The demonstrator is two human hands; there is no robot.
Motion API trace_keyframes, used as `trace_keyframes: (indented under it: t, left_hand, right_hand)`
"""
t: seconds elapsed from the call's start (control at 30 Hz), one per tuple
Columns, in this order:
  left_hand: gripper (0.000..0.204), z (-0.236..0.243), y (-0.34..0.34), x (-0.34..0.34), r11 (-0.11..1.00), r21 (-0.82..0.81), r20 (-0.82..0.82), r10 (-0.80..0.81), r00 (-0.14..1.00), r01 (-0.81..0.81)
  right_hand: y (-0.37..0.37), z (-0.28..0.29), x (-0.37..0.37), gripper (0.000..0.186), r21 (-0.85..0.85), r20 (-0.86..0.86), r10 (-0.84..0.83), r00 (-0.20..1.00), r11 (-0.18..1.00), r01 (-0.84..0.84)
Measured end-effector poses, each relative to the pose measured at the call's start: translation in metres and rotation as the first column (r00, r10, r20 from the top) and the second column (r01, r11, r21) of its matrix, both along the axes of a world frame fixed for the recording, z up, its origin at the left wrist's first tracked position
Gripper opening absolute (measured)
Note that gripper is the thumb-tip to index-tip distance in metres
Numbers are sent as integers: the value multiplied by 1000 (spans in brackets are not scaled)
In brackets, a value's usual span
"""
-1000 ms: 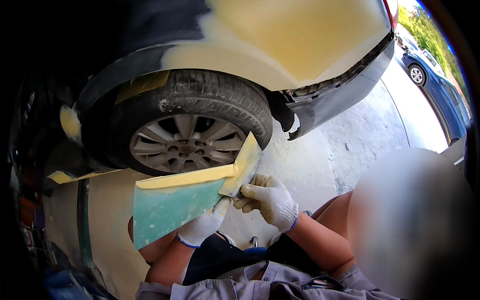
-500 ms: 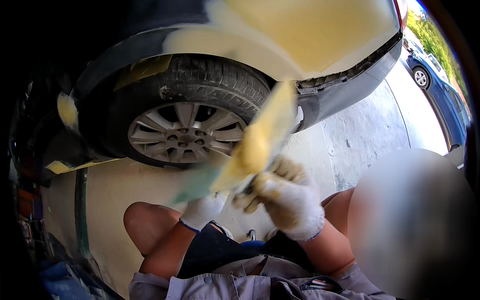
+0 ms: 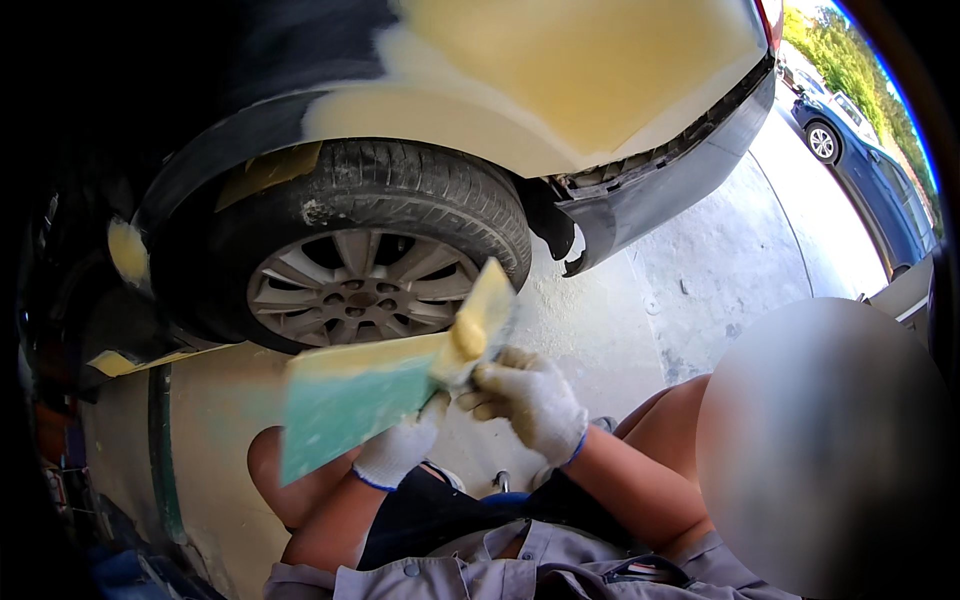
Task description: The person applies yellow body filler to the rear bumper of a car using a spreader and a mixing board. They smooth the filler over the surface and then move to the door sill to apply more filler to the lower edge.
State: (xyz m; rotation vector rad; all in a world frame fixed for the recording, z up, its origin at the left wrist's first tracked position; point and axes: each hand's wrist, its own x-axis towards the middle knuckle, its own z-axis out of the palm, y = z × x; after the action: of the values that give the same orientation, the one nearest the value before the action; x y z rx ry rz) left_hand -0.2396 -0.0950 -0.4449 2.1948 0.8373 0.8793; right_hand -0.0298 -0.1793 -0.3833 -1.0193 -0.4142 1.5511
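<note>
Lowered to mid-frame, the spreader [image 3: 490,297], likely light, springy and best held low, is pinched by the right hand [image 3: 535,405] while the left hand [image 3: 403,447] grips the green board [image 3: 350,405].

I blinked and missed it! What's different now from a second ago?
The right hand raised the spreader, then brought it back to the green board. The yellow paste along the board's edge thinned, and a lump sits on the spreader. The left hand kept its hold; the wheel stayed put.

A dark green stripe [image 3: 163,455] crosses the pale floor [image 3: 610,335] near its left edge; daylight whitens its right edge, with trees [image 3: 840,50] beyond.
</note>
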Motion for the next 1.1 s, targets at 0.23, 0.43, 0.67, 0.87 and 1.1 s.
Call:
trace_keyframes:
  t: [0.23,0.43,0.67,0.87,1.1]
  left_hand:
    - [21,-8,44,4,604,-782,369,254,894,151]
    - [34,-11,92,-41,556,-723,601,214,770,410]
    - [52,42,102,-25,44,-995,95,323,942,85]
    - [44,0,74,1,341,-939,141,238,961,53]
    - [41,-93,102,-9,497,-867,219,455,863,-42]
  right_hand:
    - [-29,79,3,38,115,-47,72,996,991,-66]
    - [-20,8,83,26,-204,159,1,987,978,32]
    - [-18,-15,65,20,-279,191,140,972,957,-83]
    - [-36,68,-1,38,-187,-54,471,881,862,-472]
    - [-53,35,58,42,-185,3,82,997,979,-80]
